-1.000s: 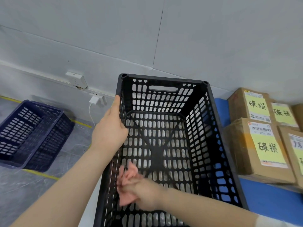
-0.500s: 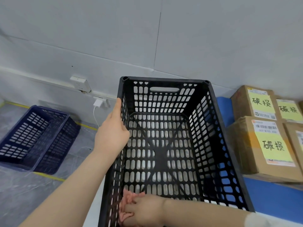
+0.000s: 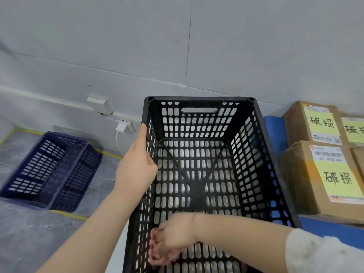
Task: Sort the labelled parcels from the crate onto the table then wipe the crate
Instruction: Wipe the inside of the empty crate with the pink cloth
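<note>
Progress: the black crate (image 3: 199, 98) holds no parcels, and labelled boxes (image 3: 319, 174) stand on the blue table (image 3: 323, 223) to its right. Sorting looks done. Wiping is under way, and how much of the crate is left to wipe cannot be told.
Right hand (image 3: 175, 235): nearest, reaching down inside the crate at its near left corner, fingers curled tight around a pink cloth (image 3: 157, 257).
Cloth against fingers: bunched under the hand, showing on its left and below it, and pressed low against the crate's left wall. Whether it also touches the floor of the crate is unclear.
Left hand (image 3: 136, 168): farther along, clasping the crate's left rim, thumb stretched up along the edge. It seems to be steadying the crate.
Crate: upright on the table's left end, just beside the boxes.
Boxes: stacked brown cartons with yellow labels.
Floor, left: a dark blue crate (image 3: 47, 168), well apart.
Wall: a socket (image 3: 99, 105) with a white plug below it.
</note>
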